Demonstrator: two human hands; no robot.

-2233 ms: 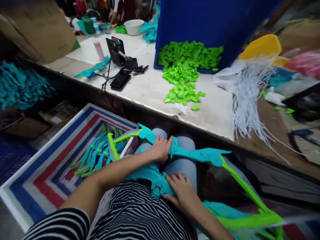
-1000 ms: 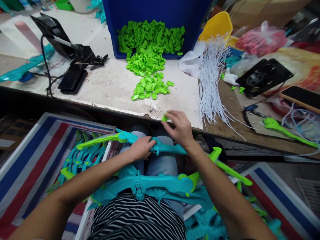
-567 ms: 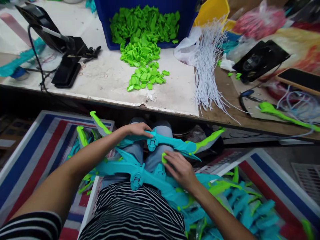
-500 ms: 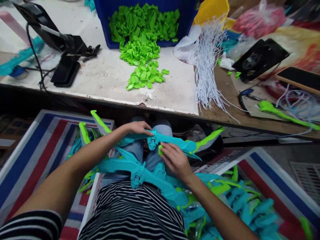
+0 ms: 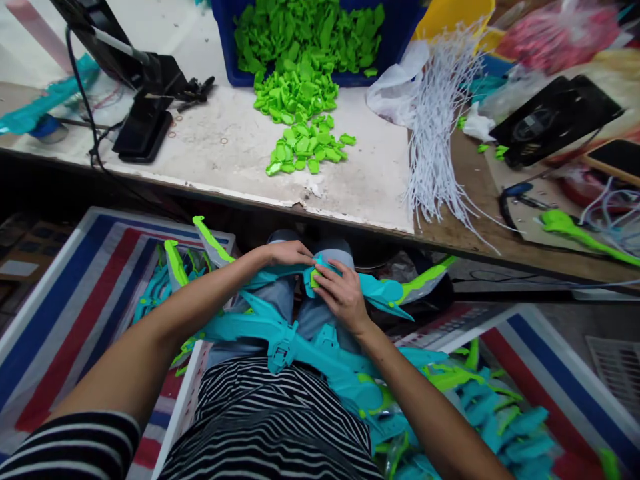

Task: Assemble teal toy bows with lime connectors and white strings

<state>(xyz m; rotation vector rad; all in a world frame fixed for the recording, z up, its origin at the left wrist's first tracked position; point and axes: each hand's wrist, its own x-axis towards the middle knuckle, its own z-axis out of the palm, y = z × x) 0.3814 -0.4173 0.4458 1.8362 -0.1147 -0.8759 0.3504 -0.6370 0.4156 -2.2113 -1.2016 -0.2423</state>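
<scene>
Across my knees lies a teal plastic toy bow (image 5: 381,290) with bright green and grey tips. My left hand (image 5: 291,253) is closed over its upper middle, holding it. In the fingers of my right hand (image 5: 344,297) is a small green plastic piece (image 5: 315,278), pressed against the bow's central block. The fingers partly cover both the piece and the block. Nearer my body, a second teal toy bow (image 5: 235,327) rests on my lap, its central block facing up with no green piece on it.
On the worktable (image 5: 370,190) are loose green pieces (image 5: 305,143) in front of a blue bin (image 5: 227,57). White cable ties (image 5: 437,140) hang over its edge. A black stand (image 5: 147,127) is at left. Striped-lined crates flank me; teal bows (image 5: 515,420) fill the right one.
My right hand has brought the green piece from beside the bow's central block onto it. My left fingers have shifted slightly towards the block. The whole view has moved a little.
</scene>
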